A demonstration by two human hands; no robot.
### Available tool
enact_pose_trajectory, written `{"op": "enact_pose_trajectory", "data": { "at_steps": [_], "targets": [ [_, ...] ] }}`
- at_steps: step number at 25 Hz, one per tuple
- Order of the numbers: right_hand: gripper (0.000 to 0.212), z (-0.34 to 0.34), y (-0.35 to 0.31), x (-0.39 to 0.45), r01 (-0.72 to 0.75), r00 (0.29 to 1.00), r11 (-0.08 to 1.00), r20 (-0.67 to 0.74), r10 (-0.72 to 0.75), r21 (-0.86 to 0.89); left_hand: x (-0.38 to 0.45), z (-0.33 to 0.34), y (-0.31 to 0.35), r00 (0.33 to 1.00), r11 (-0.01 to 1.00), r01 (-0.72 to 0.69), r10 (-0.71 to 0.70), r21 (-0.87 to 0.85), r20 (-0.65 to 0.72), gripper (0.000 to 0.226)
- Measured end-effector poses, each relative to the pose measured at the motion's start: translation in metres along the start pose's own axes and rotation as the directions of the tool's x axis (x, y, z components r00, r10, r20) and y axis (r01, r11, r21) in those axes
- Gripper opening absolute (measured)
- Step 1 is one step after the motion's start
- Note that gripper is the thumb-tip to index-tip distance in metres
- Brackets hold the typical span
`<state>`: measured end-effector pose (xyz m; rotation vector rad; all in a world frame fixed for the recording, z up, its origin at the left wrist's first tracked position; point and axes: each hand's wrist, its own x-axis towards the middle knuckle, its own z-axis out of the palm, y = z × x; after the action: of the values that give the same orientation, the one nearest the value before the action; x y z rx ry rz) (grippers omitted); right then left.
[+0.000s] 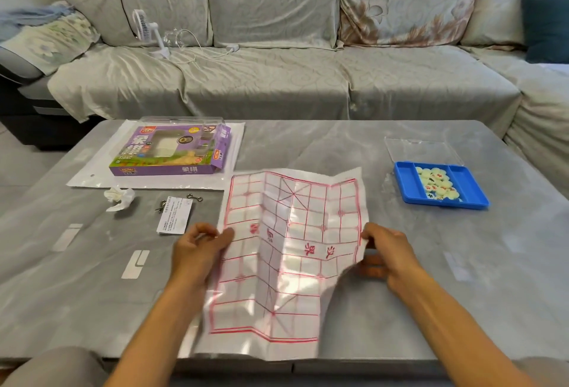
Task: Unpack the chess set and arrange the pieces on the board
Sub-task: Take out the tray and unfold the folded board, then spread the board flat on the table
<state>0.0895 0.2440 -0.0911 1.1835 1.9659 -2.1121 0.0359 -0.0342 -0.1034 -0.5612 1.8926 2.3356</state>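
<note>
Living room, grey marbled coffee table [308,146] in front of a grey covered sofa [277,79]. Step in hand looked like spreading the board: thin creased plastic sheet with a red printed grid [286,248] lay mid-table, still wavy along its folds. Left hand [198,248] pinched the sheet's left edge, thumb on top, fingers curled. Right hand [385,251] pinched the right edge, fingers curled under. Round cream pieces with red and black characters [437,183] sat heaped in a blue plastic tray [468,189], well beyond the right fingers; a clear lid [421,149] lay behind it. Purple cardboard box [172,149], past the left fingers, read "XIANG QI" partly, plus Chinese characters. White printed leaflet [174,214] sat just beyond the left fingertips, its text too small to read. Next move probably calls for flattening the sheet before placing pieces.
</note>
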Motion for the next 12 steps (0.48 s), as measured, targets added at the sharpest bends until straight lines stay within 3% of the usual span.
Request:
{"op": "enact_pose_trajectory", "data": {
  "at_steps": [2,5,7,9,10,12],
  "targets": [
    [0.012,-0.012,-0.009,0.013,-0.014,1.0,0.98,-0.009,0.013,-0.2,0.015,-0.027,0.002,0.999,0.965,-0.037,0.042,0.26,-0.015,0.023],
    [0.017,-0.014,-0.013,0.038,0.026,0.999,0.814,-0.024,-0.048,-0.58,0.025,-0.038,-0.009,0.987,0.731,-0.159,0.127,0.664,0.097,0.016],
    [0.019,-0.01,-0.007,0.056,0.107,0.982,0.614,-0.013,-0.188,-0.782,0.021,-0.026,-0.015,0.948,0.487,-0.277,0.282,0.828,0.151,0.015],
    [0.019,-0.008,-0.003,0.066,0.135,0.955,0.482,-0.017,-0.297,-0.866,0.012,-0.006,-0.023,0.814,0.119,-0.446,0.466,0.887,0.347,0.013],
    [0.019,-0.008,-0.002,0.069,0.123,0.95,0.462,-0.03,-0.311,-0.878,0.006,0.006,-0.032,0.757,-0.001,-0.542,0.433,0.84,0.489,0.022],
    [0.016,-0.01,-0.003,0.064,0.089,0.928,0.427,-0.08,-0.363,-0.9,-0.008,0.029,-0.054,0.738,-0.069,-0.651,0.173,0.756,0.652,0.05]
  ]
}}
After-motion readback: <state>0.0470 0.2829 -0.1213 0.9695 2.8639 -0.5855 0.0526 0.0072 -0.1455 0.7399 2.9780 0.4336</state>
